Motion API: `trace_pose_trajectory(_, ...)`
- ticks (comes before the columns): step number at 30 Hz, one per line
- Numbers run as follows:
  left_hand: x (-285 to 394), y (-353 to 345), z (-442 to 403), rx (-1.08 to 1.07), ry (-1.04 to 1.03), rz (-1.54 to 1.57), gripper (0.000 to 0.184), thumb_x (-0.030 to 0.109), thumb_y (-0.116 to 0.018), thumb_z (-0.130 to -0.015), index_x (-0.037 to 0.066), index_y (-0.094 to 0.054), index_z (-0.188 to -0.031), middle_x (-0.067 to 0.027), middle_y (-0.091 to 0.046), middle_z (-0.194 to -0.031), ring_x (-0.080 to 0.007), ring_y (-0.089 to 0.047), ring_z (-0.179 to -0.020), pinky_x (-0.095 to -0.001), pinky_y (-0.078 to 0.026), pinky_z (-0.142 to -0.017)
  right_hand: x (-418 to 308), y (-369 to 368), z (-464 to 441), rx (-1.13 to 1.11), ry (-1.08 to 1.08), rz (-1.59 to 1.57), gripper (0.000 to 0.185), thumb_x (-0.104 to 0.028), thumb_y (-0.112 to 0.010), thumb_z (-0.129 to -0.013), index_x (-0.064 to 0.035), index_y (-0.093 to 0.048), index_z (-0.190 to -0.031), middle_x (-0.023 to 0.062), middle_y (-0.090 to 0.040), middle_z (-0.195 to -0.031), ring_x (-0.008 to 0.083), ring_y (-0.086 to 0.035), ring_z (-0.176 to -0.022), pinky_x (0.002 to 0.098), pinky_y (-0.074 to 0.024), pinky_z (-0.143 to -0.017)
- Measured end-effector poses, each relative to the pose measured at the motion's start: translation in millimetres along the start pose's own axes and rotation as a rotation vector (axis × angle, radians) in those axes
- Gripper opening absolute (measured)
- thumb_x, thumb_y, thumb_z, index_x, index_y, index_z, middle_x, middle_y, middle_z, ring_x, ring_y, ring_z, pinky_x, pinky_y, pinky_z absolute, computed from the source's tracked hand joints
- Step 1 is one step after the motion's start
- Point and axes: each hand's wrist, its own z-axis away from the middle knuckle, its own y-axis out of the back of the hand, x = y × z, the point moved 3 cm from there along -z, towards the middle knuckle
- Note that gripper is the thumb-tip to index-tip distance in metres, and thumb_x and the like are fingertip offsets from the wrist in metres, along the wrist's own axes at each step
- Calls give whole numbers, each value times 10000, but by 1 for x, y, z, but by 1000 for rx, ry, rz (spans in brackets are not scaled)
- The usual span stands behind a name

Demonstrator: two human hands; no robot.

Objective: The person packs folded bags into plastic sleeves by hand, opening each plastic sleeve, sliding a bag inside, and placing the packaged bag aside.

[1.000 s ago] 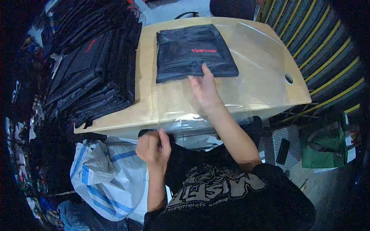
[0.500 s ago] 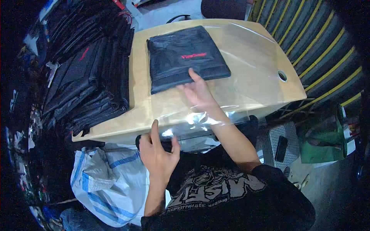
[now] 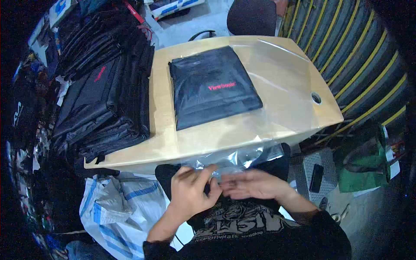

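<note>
ViewSonic bag point(image 3: 216, 89) lies on a table point(image 3: 161, 86), clear plastic point(image 3: 234, 159) over it and past the near edge. Left hand point(image 3: 193, 190) half curls; right hand point(image 3: 253, 184) stretches inward, fingers extended, blurred. Whether either grips plastic is unclear.

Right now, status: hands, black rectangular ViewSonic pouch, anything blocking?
Left hand, right hand at near end of clear plastic film; grip unclear. Black rectangular ViewSonic pouch flat on pale wooden table. Nothing solid on top.
</note>
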Motion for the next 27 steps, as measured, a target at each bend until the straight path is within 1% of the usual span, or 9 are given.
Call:
trace_pose_trajectory(3,-21,12,-48,156,42,30,142,80,-598,-758,49,-623,-894,-82,-579,-588,-226,-579,-503,-331,-442,-511,-71,-45,35,-472,-245,1003,498,-82,-510,-936,-47,-337,-1402,168,-533,-1268,237,-572,-1115,370,-443,-992)
trace_pose_trajectory(5,-54,5,-116,171,170,52,125,97,-558,-827,36,-596,-929,-159,-627,-779,-334,-620,-678,-416,-483,-605,-123,-31,22,-17,-70,802,403,-142,-505,-947,-28,-452,-1330,121,-567,-1243,214,-604,-1052,344,-490,-915)
trace_pose_trajectory(7,-119,-28,-170,200,231,-199,242,216,-531,-869,22,-590,-1000,-207,-629,-931,-394,-597,-885,-463,-472,-788,-198,-9,-31,368,491,1033,412,-210,-515,-940,-8,-481,-1298,135,-561,-1250,211,-551,-1128,338,-459,-935)
trace_pose_trajectory(8,-157,-50,-188,239,198,-283,327,279,-522,-878,25,-569,-1079,-198,-607,-1045,-398,-564,-986,-494,-465,-821,-226,28,-63,569,782,1467,480,-309,-549,-901,-14,-503,-1276,210,-593,-1179,330,-594,-1061,379,-465,-908)
trace_pose_trajectory(12,-216,-119,-169,-60,524,-434,647,533,-318,-921,172,-250,-1454,-130,-185,-1518,-362,-177,-1387,-566,-142,-1088,-225,124,-133,1028,587,1888,603,-437,-504,-898,-117,-370,-1391,200,-321,-1441,373,-275,-1341,450,-300,-1063)
trace_pose_trajectory(21,-204,-116,-169,-102,511,-479,635,491,-393,-899,121,-340,-1412,-163,-279,-1475,-370,-199,-1377,-573,-169,-1079,-205,127,-129,1142,442,1977,663,-533,-474,-873,-131,-376,-1391,178,-325,-1444,373,-296,-1333,515,-299,-1045)
trace_pose_trajectory(25,-207,-79,-219,-309,665,-284,538,488,-444,-877,66,-595,-1175,-215,-527,-1262,-383,-514,-1154,-582,-334,-976,-269,106,-140,1023,207,1806,514,-470,-508,-867,-57,-599,-1158,217,-593,-1147,378,-580,-1045,540,-384,-958)
trace_pose_trajectory(26,-205,-74,-232,-76,587,-349,499,475,-446,-880,55,-659,-1045,-214,-608,-1128,-392,-602,-998,-580,-393,-903,-284,112,-154,1051,533,1801,458,-440,-523,-860,-33,-656,-1020,224,-646,-982,384,-633,-885,545,-413,-917)
trace_pose_trajectory(27,-213,-77,-245,55,491,-355,500,469,-436,-886,81,-619,-1142,-210,-558,-1221,-378,-550,-1101,-565,-402,-897,-296,115,-170,1048,849,1865,446,-428,-532,-859,-77,-626,-1117,240,-592,-1129,377,-584,-1031,550,-411,-923)
